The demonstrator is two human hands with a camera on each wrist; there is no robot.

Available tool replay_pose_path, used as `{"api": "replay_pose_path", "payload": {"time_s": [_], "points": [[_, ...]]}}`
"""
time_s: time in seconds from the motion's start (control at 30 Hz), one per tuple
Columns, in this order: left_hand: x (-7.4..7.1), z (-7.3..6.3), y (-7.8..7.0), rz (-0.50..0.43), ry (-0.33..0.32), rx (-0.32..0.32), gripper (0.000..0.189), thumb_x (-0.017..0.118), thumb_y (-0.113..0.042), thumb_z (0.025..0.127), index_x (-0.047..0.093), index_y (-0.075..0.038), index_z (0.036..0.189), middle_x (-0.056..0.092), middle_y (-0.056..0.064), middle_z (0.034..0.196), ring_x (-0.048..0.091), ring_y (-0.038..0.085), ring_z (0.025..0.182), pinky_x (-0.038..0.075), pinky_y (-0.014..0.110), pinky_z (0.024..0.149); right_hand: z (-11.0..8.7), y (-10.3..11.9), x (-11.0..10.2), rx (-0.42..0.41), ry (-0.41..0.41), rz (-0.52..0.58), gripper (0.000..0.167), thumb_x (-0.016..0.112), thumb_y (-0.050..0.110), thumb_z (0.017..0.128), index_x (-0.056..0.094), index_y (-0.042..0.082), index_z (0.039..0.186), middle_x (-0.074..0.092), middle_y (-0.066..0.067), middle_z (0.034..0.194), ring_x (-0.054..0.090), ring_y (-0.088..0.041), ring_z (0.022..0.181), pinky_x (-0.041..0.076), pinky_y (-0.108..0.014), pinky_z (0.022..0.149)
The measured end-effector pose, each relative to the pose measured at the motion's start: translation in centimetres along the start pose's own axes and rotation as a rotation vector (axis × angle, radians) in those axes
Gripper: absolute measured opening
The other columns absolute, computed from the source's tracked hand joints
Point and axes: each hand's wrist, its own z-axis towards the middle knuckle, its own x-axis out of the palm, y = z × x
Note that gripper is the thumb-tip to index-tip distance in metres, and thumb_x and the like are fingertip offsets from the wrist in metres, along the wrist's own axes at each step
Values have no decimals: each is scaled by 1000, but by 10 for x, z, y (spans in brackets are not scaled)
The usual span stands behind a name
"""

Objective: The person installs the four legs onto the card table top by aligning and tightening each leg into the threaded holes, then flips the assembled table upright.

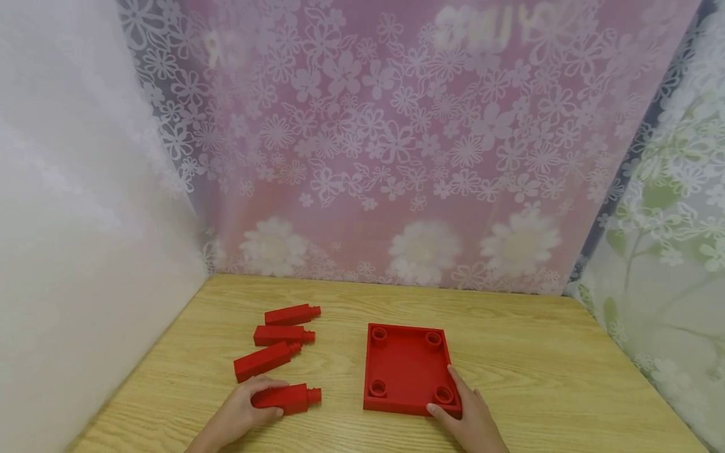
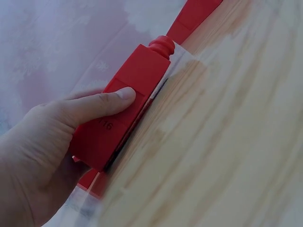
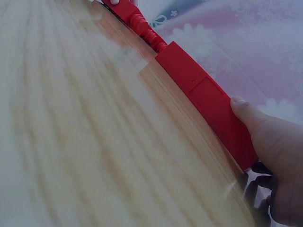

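Note:
In the head view my left hand [image 1: 240, 410] grips a red table leg [image 1: 291, 398] lying on the table, its threaded round end pointing right. The left wrist view shows the thumb across the leg's [image 2: 128, 90] upper face, beside dark printed digits. My right hand [image 1: 474, 415] holds the near right corner of a red square tabletop [image 1: 403, 368], thumb at the front edge and fingers along the right side. The tabletop has a raised rim and a round socket in each corner. In the right wrist view only its front side [image 3: 208, 106] shows.
Three more red legs lie beyond my left hand: a near one [image 1: 263, 361], a middle one [image 1: 279, 335] and a far one [image 1: 287, 314], threaded ends to the right. The wood-grain table [image 1: 521, 352] meets a pale wall [image 1: 96, 220] at left and a flowered curtain [image 1: 396, 157] behind.

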Motion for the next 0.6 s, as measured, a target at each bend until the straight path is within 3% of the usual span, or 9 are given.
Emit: {"api": "replay_pose_path", "payload": {"time_s": [0.3,0.47,0.6], "points": [[7,8,-8,-60,-108,-88,43,77,-33,72,66,-17,111,59,3,115,35,46,121,26,61,94,1,-3,1,-5,-21,0,98,61,65,73,28,5,144,42,-26,132,39,-52,112,42,-60,79],[9,13,-14,-39,-132,-87,44,77,-36,72,66,-16,110,59,3,112,48,33,109,37,52,90,2,-4,2,-14,-30,-2,98,62,64,73,29,5,143,45,-25,129,45,-43,107,45,-54,77],[8,17,-18,-33,-140,-78,45,77,-37,72,66,-15,110,59,1,111,51,24,102,41,45,85,3,-4,4,-21,-30,1,98,62,64,73,29,5,143,46,-24,129,46,-41,106,45,-53,76]]}}
